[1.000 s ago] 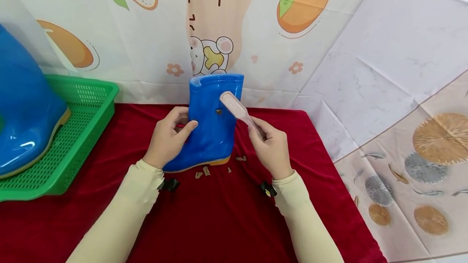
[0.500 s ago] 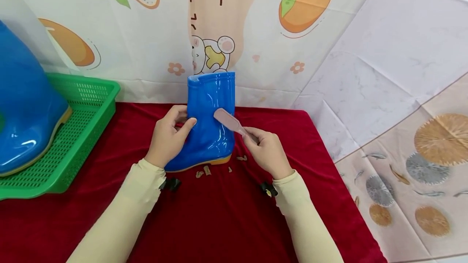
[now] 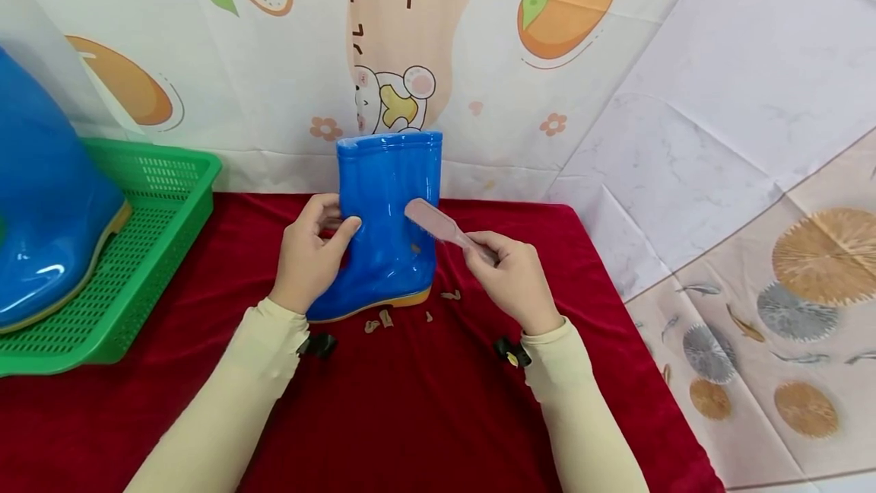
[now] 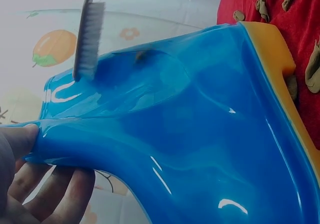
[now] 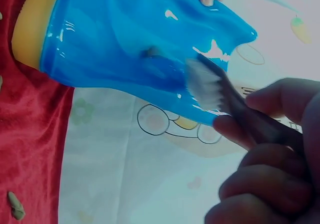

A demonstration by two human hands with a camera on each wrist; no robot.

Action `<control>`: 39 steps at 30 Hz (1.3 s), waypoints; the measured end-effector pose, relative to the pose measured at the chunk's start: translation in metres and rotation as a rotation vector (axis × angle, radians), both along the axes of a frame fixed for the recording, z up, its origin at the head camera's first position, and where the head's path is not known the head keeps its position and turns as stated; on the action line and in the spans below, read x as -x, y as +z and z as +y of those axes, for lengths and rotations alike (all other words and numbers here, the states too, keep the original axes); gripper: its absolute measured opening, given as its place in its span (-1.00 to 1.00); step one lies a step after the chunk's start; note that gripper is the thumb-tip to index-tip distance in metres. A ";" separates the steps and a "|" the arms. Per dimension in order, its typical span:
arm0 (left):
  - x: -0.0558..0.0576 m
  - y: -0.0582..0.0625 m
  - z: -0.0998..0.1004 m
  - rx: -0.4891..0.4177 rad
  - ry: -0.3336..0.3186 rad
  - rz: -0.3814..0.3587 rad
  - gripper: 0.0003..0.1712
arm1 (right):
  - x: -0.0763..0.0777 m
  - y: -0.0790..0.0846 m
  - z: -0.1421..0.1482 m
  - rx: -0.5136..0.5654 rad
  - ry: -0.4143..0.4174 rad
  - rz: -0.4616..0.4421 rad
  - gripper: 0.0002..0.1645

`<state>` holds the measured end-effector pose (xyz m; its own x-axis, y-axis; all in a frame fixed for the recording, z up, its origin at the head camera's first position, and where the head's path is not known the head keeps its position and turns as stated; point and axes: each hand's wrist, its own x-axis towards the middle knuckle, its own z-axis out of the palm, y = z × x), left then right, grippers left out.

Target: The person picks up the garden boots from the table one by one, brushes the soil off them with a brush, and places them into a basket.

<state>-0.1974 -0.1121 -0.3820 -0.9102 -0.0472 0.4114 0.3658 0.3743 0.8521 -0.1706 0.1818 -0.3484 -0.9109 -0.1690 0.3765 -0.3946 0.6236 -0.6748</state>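
A blue rain boot (image 3: 383,181) with a yellow sole stands on the red cloth, toe to the left. My left hand (image 3: 311,253) grips the front of its shaft, thumb on the near side and fingers behind. My right hand (image 3: 509,276) holds a brush (image 3: 431,219) by its handle, its pinkish back facing the head camera. White bristles (image 4: 91,38) face the shaft in the left wrist view. Below the brush head, a small brown clump (image 5: 151,52) sticks to the boot's side. The right wrist view shows the bristles blurred, close over the blue surface.
At the left, a green basket (image 3: 198,208) holds another blue boot (image 3: 48,196). Several brown crumbs (image 3: 386,318) lie on the red cloth (image 3: 411,417) near the sole. A printed curtain (image 3: 274,97) hangs right behind the boot.
The brush has come down from the upper shaft, then shifted slightly right. The brown clump sits lower on the boot than a second ago. The boot's top has tilted a little left with the left hand.
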 end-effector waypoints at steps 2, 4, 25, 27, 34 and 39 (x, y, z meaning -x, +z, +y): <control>0.000 0.000 0.000 0.002 -0.011 0.000 -0.52 | 0.001 -0.002 -0.003 0.014 0.002 0.027 -0.76; 0.000 0.001 0.001 0.008 -0.026 -0.001 -0.52 | 0.002 -0.004 -0.006 0.025 0.011 0.047 -0.75; 0.000 -0.001 -0.004 0.026 -0.065 0.004 -0.52 | 0.011 -0.020 -0.004 -0.103 -0.089 0.027 -0.75; 0.000 0.000 -0.004 0.024 -0.064 0.004 -0.52 | 0.012 -0.020 -0.004 -0.096 -0.100 0.019 -0.75; -0.001 0.001 -0.003 0.026 -0.058 0.004 -0.52 | 0.012 -0.018 -0.003 0.040 -0.104 0.108 -0.72; -0.002 0.002 -0.003 0.032 -0.056 0.008 -0.53 | 0.013 -0.019 -0.003 0.101 -0.116 0.187 -0.67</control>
<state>-0.1958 -0.1147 -0.3805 -0.9077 0.0164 0.4193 0.3936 0.3798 0.8371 -0.1832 0.1787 -0.3677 -0.8350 -0.0200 0.5498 -0.4479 0.6050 -0.6583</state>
